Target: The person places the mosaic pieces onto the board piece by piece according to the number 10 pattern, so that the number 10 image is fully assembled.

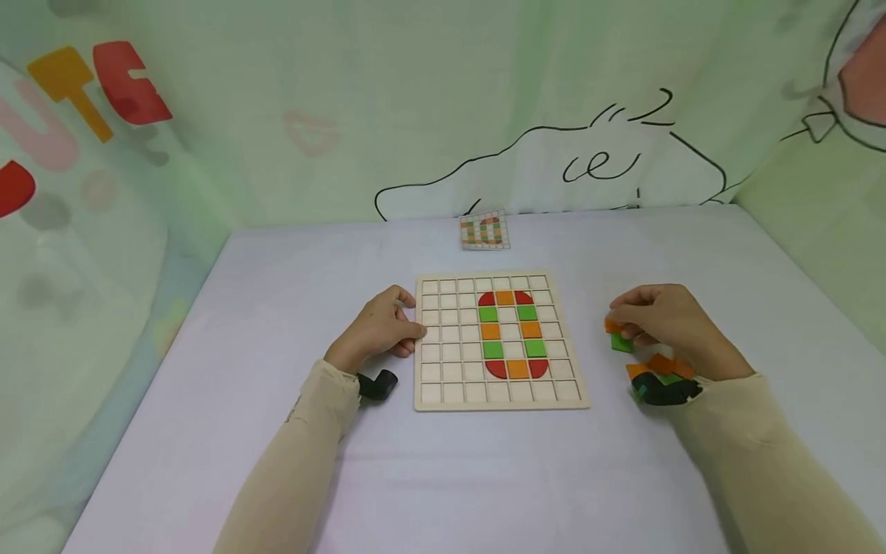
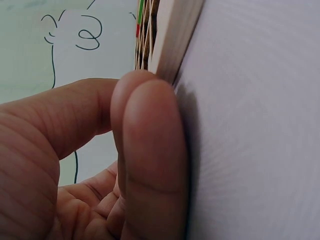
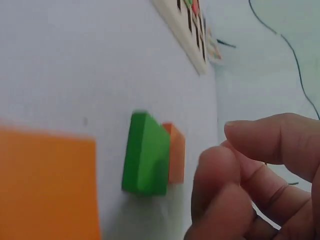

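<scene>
Okay, board [image 1: 498, 406] is flat mid-table [image 1: 484, 477], with red, orange and green tiles [image 1: 491, 331] seated as a ring in its right half. Left hand [image 1: 377, 323] sits at the board's left edge, fingers bent, tips against the frame; whether I'm pinching it or only touching, I can't tell, because in the left wrist view two fingertips cover the contact. Only a strip of the board shows there, cut off at the top, its colours a sliver.

Right hand [image 1: 674, 323] is over the loose tiles, well apart from the board, fingers loosely bent, nothing visible between the tips. Just by them lie an orange tile [image 1: 612, 325], partly under the thumb from the head view, and a green tile [image 1: 621, 343]. More orange tiles [image 1: 661, 364] and bits of green sit below the wrist, mostly hidden by the black camera [image 1: 667, 390]; can't count them. Right wrist view: big orange tile at lower left, blurry and cropped.

Small patterned card [image 1: 484, 231] lies behind the board, too tiny to read fully. Both sleeves [image 1: 277, 462] run out of frame.
</scene>
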Demonstrator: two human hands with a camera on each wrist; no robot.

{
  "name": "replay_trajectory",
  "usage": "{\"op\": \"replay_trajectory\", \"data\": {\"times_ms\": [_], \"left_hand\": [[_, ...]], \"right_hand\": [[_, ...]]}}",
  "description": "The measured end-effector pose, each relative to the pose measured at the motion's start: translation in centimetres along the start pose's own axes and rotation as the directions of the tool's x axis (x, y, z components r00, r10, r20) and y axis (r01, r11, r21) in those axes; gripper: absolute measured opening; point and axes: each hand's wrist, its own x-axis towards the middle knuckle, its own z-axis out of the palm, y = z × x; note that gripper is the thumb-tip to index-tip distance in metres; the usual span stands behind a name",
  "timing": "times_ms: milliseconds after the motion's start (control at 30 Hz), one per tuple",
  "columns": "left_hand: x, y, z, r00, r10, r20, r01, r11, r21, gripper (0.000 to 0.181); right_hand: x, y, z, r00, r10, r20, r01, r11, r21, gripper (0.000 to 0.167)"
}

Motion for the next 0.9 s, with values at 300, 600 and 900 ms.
{"op": "replay_trajectory", "data": {"times_ms": [300, 600, 900], "left_hand": [[-0.2, -0.1, 0.0, 1.000, 0.001, -0.003, -0.001, 1.000, 0.001, 0.048], [0.1, -0.1, 0.1, 1.000, 0.002, -0.002, -0.002, 1.000, -0.010, 0.048], [0.1, -0.2, 0.1, 1.000, 0.029, 0.002, -0.029, 1.000, -0.010, 0.048]], "right_hand": [[-0.1, 0.4, -0.9, 0.992, 0.074, 0.100, -0.068, 0.996, -0.060, 0.049], [0.7, -0.1, -0.5, 0.992, 0.096, 0.084, -0.078, 0.978, -0.195, 0.043], [0.9, -0.5, -0.4, 0.993, 0.086, 0.077, -0.066, 0.971, -0.230, 0.035]]}}
